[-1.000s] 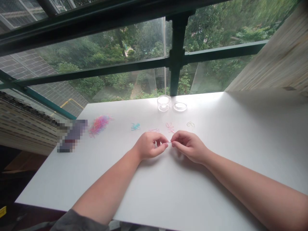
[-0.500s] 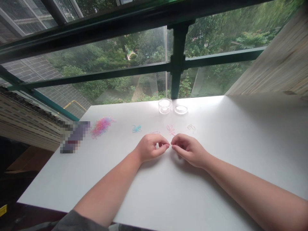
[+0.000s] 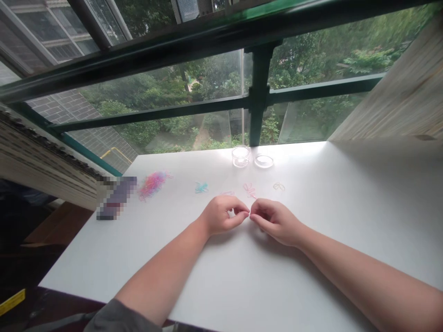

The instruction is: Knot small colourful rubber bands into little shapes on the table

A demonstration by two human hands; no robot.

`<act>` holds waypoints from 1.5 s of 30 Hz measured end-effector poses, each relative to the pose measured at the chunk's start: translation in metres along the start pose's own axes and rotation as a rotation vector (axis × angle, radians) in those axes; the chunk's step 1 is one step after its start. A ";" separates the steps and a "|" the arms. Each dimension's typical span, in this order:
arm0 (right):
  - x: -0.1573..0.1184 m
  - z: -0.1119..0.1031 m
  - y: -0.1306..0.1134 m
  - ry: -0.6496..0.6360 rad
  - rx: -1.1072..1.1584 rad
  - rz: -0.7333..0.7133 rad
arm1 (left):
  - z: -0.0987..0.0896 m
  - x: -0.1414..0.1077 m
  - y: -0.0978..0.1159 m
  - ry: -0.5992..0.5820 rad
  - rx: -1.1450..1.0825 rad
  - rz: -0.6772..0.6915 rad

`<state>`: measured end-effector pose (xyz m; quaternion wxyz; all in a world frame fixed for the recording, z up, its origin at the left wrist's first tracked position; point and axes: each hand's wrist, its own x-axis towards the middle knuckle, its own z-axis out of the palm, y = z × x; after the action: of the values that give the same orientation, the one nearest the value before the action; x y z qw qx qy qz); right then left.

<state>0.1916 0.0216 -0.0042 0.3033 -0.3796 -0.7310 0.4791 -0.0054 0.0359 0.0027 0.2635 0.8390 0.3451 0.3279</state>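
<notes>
Left hand (image 3: 224,216) and right hand (image 3: 277,222), each with thumb pressed to finger, any pinched item too small to tell, should work lightly, clear of the pink bands (image 3: 248,189) at twelve o'clock.

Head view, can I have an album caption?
Left hand and right hand close together near colorful bands on a white table.

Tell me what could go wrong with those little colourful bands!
The right hand is close to the small cluster of thin pink bands, so it might brush and scatter them. The large heap of thin multicoloured bands lies loose on the white table, so a bump could spread it.
</notes>
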 end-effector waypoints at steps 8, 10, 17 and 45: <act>-0.001 -0.001 0.002 -0.030 -0.037 0.017 | 0.002 -0.001 0.001 0.009 0.008 -0.006; -0.001 -0.001 0.002 -0.029 -0.051 0.016 | 0.002 -0.001 0.000 0.021 0.011 0.000; -0.002 -0.001 0.004 -0.035 -0.099 0.014 | 0.003 -0.001 -0.003 0.035 0.030 0.027; 0.000 -0.001 0.007 -0.012 -0.016 0.055 | -0.029 -0.001 -0.024 0.178 0.370 -0.038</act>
<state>0.1944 0.0233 -0.0101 0.2826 -0.3992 -0.7258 0.4837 -0.0367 0.0567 0.0046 0.0795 0.8343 0.4369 0.3267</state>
